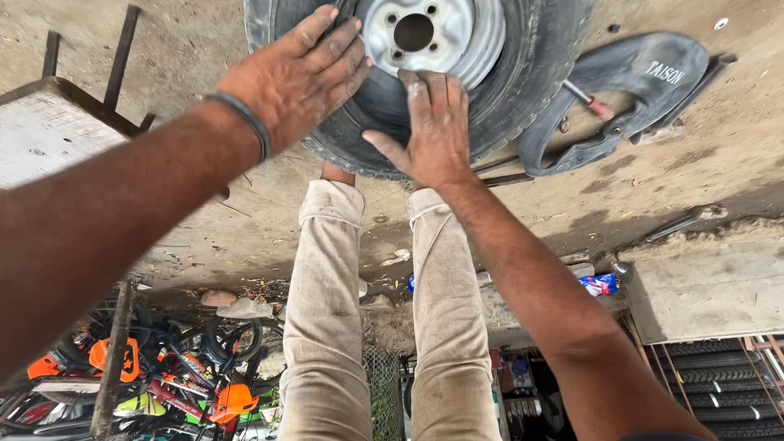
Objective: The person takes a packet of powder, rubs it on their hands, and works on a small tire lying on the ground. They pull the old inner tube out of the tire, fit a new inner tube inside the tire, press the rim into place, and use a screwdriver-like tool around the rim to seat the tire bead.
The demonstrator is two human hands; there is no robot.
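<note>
A black tyre (523,73) on a white steel rim (441,33) lies on the dirt ground at the top of the view. My left hand (302,73), with a dark band on its wrist, rests flat on the tyre's sidewall at the left of the rim. My right hand (433,122) lies flat on the sidewall below the rim, fingers spread and thumb out to the left. Neither hand holds anything. My legs in beige trousers (327,310) stand just behind the tyre.
A black inner tube (645,82) lies right of the tyre with a red-handled tool (590,100) beside it. A metal lever (686,220) rests on the ground. A wooden stool (49,122) stands at left. Stacked tyres (719,376) and bicycles (163,367) appear at the bottom.
</note>
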